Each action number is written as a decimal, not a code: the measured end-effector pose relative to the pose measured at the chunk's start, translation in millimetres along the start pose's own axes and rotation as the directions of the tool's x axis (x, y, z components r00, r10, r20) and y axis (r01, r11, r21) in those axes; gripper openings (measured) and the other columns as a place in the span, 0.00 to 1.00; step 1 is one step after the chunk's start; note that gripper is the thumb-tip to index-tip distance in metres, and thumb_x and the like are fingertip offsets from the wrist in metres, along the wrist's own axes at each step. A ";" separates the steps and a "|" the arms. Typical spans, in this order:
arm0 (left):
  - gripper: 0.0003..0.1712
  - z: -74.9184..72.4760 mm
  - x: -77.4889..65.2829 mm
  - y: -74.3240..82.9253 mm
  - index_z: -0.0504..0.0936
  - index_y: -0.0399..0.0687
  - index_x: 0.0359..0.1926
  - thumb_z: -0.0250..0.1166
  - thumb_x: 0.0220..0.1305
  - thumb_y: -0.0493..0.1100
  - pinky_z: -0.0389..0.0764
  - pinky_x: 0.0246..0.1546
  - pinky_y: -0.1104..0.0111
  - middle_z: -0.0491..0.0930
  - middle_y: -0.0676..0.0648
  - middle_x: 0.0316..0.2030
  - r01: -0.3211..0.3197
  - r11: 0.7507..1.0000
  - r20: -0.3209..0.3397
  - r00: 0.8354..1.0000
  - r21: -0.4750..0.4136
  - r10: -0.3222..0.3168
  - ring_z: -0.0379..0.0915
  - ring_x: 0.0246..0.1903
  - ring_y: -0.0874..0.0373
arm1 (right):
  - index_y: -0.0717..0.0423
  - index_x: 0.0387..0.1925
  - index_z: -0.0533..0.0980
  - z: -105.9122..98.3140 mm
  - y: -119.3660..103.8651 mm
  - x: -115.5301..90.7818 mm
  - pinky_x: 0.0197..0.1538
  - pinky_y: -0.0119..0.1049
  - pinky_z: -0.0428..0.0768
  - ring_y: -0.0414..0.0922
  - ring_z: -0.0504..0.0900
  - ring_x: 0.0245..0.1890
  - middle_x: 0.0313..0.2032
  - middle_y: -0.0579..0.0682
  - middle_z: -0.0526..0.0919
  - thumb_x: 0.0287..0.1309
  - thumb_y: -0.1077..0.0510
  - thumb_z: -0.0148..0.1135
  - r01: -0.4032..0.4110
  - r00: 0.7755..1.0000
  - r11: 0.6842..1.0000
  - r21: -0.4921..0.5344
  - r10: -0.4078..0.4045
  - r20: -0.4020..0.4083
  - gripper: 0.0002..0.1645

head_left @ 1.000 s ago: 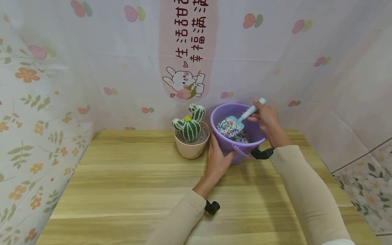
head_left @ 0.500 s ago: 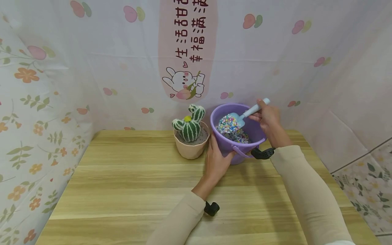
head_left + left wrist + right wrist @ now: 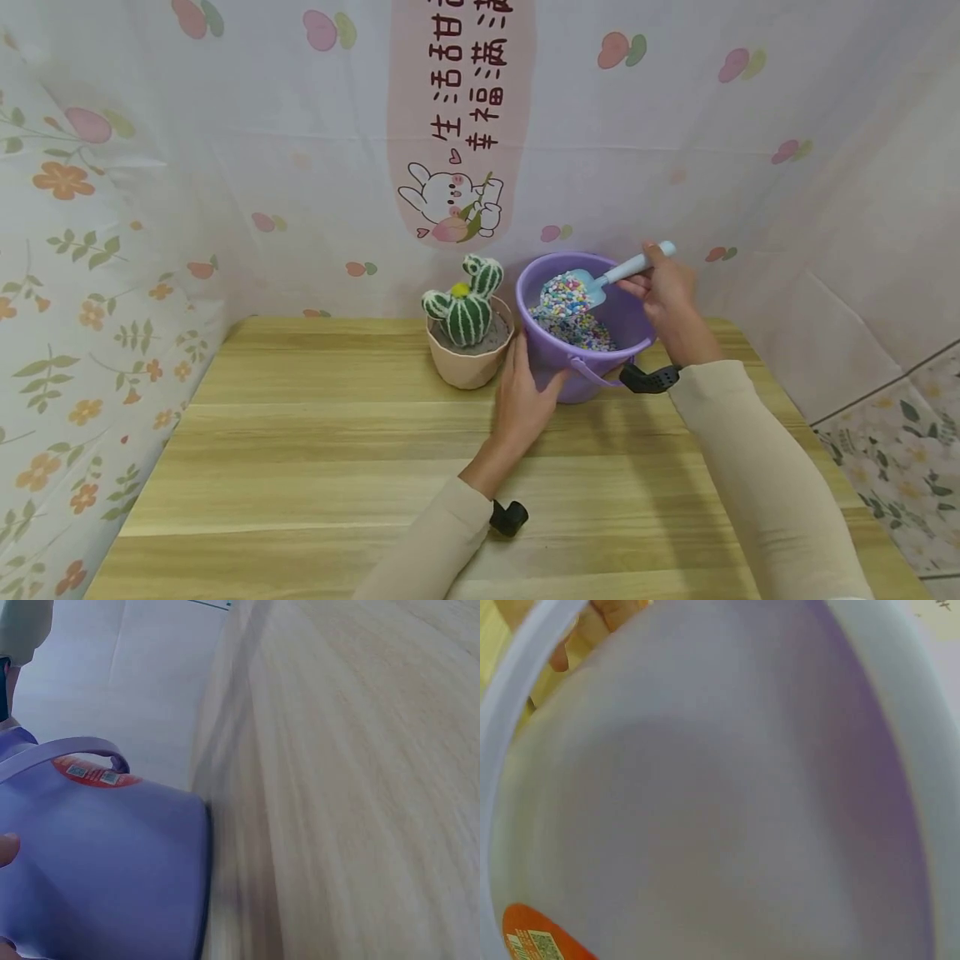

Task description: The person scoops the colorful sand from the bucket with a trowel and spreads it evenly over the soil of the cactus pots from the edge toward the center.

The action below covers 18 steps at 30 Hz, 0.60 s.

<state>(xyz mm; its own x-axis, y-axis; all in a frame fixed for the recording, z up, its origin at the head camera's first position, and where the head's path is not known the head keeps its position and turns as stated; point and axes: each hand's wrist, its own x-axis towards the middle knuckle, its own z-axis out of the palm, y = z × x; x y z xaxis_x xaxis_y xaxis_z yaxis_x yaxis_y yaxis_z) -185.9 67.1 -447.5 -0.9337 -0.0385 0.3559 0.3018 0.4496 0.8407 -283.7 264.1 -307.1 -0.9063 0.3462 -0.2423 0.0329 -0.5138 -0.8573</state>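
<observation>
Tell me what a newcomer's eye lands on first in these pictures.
First, the purple bucket at the back of the wooden table, where the right hand lifts a blue scoop heaped with colourful pebbles. The left hand steadies the bucket's side. Just left of it stands a green cactus in a beige pot.

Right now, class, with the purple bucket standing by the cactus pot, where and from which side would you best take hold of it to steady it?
Probably its lower outer wall on the near side. The purple bucket is round and upright. The left hand presses there, which leaves the open top free for the right hand, which holds the loaded scoop above the pebbles.
</observation>
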 end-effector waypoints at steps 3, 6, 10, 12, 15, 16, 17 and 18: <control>0.50 -5.7 -1.6 0.0 0.55 0.40 0.74 0.69 0.59 0.55 0.67 0.64 0.54 0.60 0.40 0.71 -0.013 1.000 0.001 1.000 -0.002 0.013 0.60 0.68 0.47 | 0.58 0.49 0.67 -2.0 -0.3 -1.6 0.30 0.42 0.83 0.51 0.87 0.24 0.21 0.56 0.83 0.65 0.56 0.60 0.007 1.000 1.000 0.005 -0.007 -0.008 0.16; 0.50 -9.6 -2.8 0.6 0.55 0.40 0.74 0.69 0.60 0.54 0.66 0.65 0.53 0.60 0.40 0.71 -0.022 1.000 0.005 1.000 -0.014 0.022 0.59 0.69 0.47 | 0.56 0.51 0.68 -4.6 -1.7 -4.1 0.31 0.42 0.83 0.52 0.87 0.27 0.23 0.55 0.83 0.65 0.55 0.60 0.004 1.000 0.999 0.032 -0.003 -0.014 0.17; 0.49 -13.8 -4.0 1.4 0.55 0.42 0.74 0.69 0.60 0.54 0.66 0.65 0.53 0.60 0.40 0.71 -0.021 0.999 0.016 1.000 -0.028 0.022 0.59 0.69 0.47 | 0.55 0.53 0.70 -6.4 -3.3 -7.7 0.33 0.43 0.83 0.52 0.87 0.27 0.24 0.56 0.84 0.64 0.56 0.62 -0.015 1.000 0.996 0.088 0.017 -0.017 0.18; 0.49 -15.8 -4.5 2.0 0.55 0.42 0.74 0.68 0.60 0.54 0.66 0.65 0.53 0.60 0.40 0.71 -0.019 0.999 0.021 1.000 -0.034 0.020 0.58 0.69 0.47 | 0.54 0.55 0.70 -6.4 -3.8 -9.2 0.34 0.45 0.83 0.52 0.87 0.26 0.24 0.57 0.84 0.63 0.57 0.63 -0.024 1.000 0.993 0.116 0.026 -0.017 0.21; 0.48 -18.7 -5.6 2.9 0.56 0.43 0.74 0.68 0.60 0.54 0.65 0.65 0.52 0.60 0.40 0.71 -0.012 0.999 0.022 1.000 -0.042 0.013 0.58 0.69 0.47 | 0.54 0.57 0.70 -7.1 -4.1 -11.4 0.36 0.46 0.82 0.52 0.87 0.26 0.25 0.58 0.84 0.62 0.57 0.64 -0.033 0.999 0.988 0.151 0.035 -0.009 0.23; 0.48 -19.6 -6.0 2.9 0.56 0.43 0.74 0.68 0.60 0.54 0.65 0.65 0.52 0.60 0.40 0.71 -0.008 0.999 0.024 1.000 -0.043 0.010 0.58 0.69 0.48 | 0.53 0.57 0.70 -7.7 -4.3 -12.7 0.37 0.47 0.81 0.52 0.87 0.26 0.26 0.58 0.84 0.62 0.57 0.64 -0.039 0.999 0.986 0.163 0.040 -0.002 0.23; 0.48 -20.8 -6.5 3.3 0.56 0.43 0.74 0.68 0.60 0.54 0.65 0.65 0.52 0.60 0.40 0.71 -0.007 0.999 0.026 1.000 -0.045 0.008 0.58 0.69 0.48 | 0.53 0.58 0.70 -8.2 -4.5 -14.3 0.37 0.47 0.81 0.52 0.87 0.27 0.27 0.58 0.84 0.62 0.58 0.64 -0.043 0.999 0.983 0.176 0.042 0.005 0.24; 0.48 -22.0 -7.1 3.7 0.56 0.43 0.74 0.68 0.60 0.54 0.65 0.65 0.52 0.60 0.40 0.71 -0.006 0.999 0.027 1.000 -0.048 0.007 0.58 0.69 0.48 | 0.53 0.58 0.70 -9.1 -4.6 -16.0 0.38 0.48 0.81 0.53 0.87 0.27 0.28 0.58 0.83 0.62 0.58 0.64 -0.051 0.999 0.980 0.194 0.049 0.014 0.24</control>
<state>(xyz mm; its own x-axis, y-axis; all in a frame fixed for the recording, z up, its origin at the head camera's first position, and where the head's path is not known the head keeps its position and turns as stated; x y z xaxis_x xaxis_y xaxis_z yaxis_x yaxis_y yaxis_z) -173.9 49.3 -438.0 -0.9363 -0.0111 0.3509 0.3165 0.4063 0.8572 -265.5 268.1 -303.4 -0.9094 0.3096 -0.2776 -0.0035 -0.6733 -0.7394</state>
